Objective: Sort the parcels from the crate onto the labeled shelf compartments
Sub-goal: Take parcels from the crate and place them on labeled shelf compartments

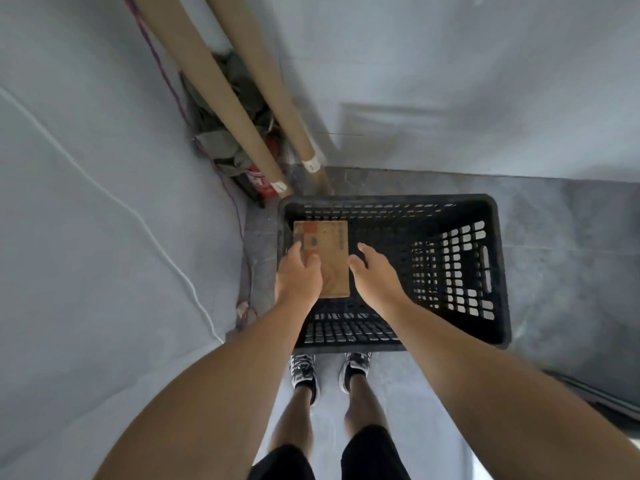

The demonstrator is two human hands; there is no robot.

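A black slatted plastic crate (491, 271) stands on the floor in front of my feet. Over its left half is a brown cardboard parcel (332, 251) with red and blue print. My left hand (299, 275) grips the parcel's left edge, thumb on top and fingers curled underneath. Just to the right of the parcel, my right hand (374, 271) is at its right edge with fingers relaxed; I cannot tell whether it touches. No other parcels are visible in the crate. No shelf is in view.
Two long cardboard tubes (242, 109) lean in the corner behind the crate, over a pile of dark cloth and a red box (259, 183). A white cable (138, 216) and a purple cord run along the left wall. My shoes (304, 372) stand just before the crate.
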